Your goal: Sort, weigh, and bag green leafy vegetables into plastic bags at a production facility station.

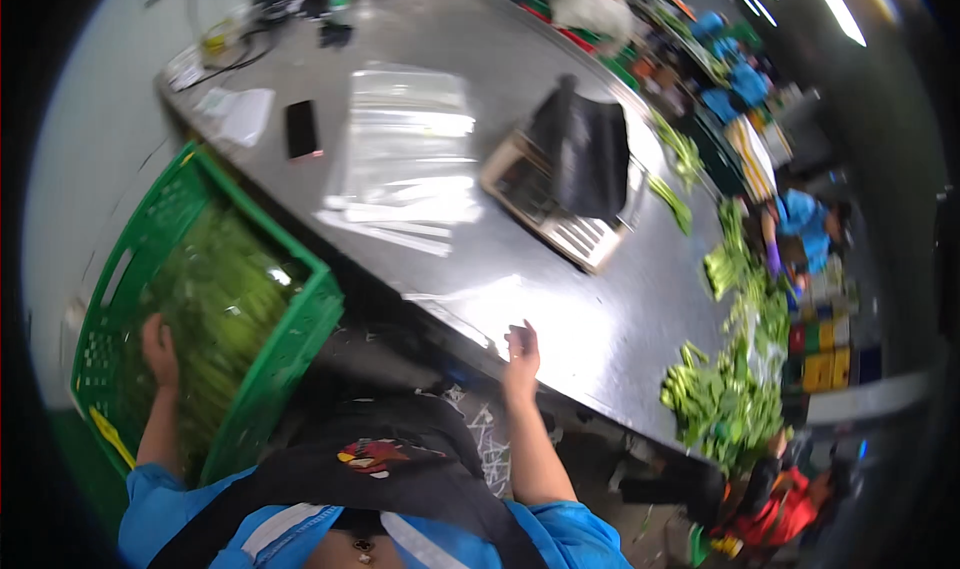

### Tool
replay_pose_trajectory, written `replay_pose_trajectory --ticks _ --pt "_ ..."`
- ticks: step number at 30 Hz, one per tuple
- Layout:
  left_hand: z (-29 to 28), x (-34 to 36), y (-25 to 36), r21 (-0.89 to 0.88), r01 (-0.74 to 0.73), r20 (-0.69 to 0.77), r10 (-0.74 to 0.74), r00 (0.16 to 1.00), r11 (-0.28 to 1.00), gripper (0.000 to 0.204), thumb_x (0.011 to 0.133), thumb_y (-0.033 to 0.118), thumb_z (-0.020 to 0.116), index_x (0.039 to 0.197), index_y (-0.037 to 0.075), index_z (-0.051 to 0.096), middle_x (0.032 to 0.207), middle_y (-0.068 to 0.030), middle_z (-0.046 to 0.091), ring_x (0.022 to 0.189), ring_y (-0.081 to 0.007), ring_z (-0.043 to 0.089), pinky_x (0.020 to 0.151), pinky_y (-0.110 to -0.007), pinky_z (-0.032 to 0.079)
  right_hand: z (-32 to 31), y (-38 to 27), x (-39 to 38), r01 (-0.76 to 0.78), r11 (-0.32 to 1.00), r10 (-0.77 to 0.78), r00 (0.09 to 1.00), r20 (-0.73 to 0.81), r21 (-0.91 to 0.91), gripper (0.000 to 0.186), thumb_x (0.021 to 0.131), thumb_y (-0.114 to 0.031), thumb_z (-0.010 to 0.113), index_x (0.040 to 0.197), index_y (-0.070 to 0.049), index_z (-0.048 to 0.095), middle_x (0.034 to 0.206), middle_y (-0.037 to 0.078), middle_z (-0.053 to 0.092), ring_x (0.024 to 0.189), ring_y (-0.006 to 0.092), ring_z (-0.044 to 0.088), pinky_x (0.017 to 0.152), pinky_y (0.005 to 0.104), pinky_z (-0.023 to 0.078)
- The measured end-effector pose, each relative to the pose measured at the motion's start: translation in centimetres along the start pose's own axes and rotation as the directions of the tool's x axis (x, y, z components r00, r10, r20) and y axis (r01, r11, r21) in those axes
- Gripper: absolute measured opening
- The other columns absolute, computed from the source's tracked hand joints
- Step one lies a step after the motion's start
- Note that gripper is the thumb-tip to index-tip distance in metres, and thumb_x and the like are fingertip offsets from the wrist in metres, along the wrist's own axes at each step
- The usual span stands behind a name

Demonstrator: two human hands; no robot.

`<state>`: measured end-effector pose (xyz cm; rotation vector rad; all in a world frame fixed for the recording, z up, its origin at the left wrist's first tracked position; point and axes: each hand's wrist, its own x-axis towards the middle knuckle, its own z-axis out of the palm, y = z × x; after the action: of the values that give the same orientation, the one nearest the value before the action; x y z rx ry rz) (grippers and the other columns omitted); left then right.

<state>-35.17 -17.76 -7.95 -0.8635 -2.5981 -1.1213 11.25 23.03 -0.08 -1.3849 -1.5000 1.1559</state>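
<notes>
Here at the lower left your left hand (160, 354) dips into the green crate (318, 294), fingers loose and wrapped around nothing, beside the bagged greens (225, 299); whether they touch, I can't tell. The crate sits against the table's near side, presumably for easy reach. Lower centre, your right hand (522, 354) hangs at the steel table (570, 354) edge, fingers relaxed, visibly empty, near some clear film (460, 312). Beyond, clear bags (405, 159) lie flat, probably for easy picking, beside a scale (530, 194) under a black sheet-like thing (590, 154). Far right, loose greens (730, 399) line the edge.
</notes>
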Motion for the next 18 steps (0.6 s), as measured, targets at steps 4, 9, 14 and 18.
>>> replay_pose_trajectory --ticks 4,9,14,18 --pt "3.5 10.0 14.7 -0.055 -0.162 -0.253 0.143 0.957 0.985 0.023 0.084 0.002 0.045 0.106 -0.003 0.051 0.108 -0.0119 0.052 0.102 -0.0238 0.047 0.091 -0.032 0.034 -21.8 11.4 5.0 -0.136 0.932 0.334 0.684 -0.648 0.337 0.047 0.080 -0.012 0.055 0.122 -0.005 0.035 0.106 0.009 0.052 0.088 0.0189 0.052 0.068 0.0302 0.043" --pt "14.5 7.0 40.2 -0.457 -0.391 0.027 0.452 0.891 0.799 0.021 0.079 -0.001 0.048 0.099 0.000 0.053 0.104 -0.0108 0.053 0.100 -0.0223 0.049 0.089 -0.030 0.036 -38.8 16.8 7.6 -0.128 0.728 0.677 0.293 -0.675 0.674 0.057 0.076 -0.023 0.061 0.122 -0.009 0.031 0.112 0.015 0.044 0.078 0.0219 0.045 0.071 0.0364 0.042" --pt "28.2 -6.2 61.5 -0.720 -0.336 0.466 0.782 0.414 0.607 0.025 0.075 0.009 0.056 0.100 0.005 0.056 0.099 -0.0127 0.057 0.094 -0.0277 0.053 0.083 -0.036 0.040 -45.0 20.0 9.1 -0.114 0.666 0.722 0.350 -0.597 0.737 0.062 0.076 -0.023 0.061 0.125 -0.008 0.026 0.112 0.016 0.044 0.087 0.0224 0.044 0.070 0.0340 0.039" --pt "40.8 -17.9 76.0 -0.740 -0.125 0.673 0.730 -0.120 0.661 0.055 0.080 0.024 0.056 0.125 0.001 0.035 0.120 -0.0200 0.045 0.112 -0.0295 0.045 0.095 -0.038 0.034 -46.1 20.8 9.8 0.016 0.622 0.684 0.475 -0.554 0.783 0.075 0.079 -0.020 0.059 0.135 -0.008 0.009 0.119 0.016 0.042 0.104 0.0265 0.044 0.074 0.0356 0.038"
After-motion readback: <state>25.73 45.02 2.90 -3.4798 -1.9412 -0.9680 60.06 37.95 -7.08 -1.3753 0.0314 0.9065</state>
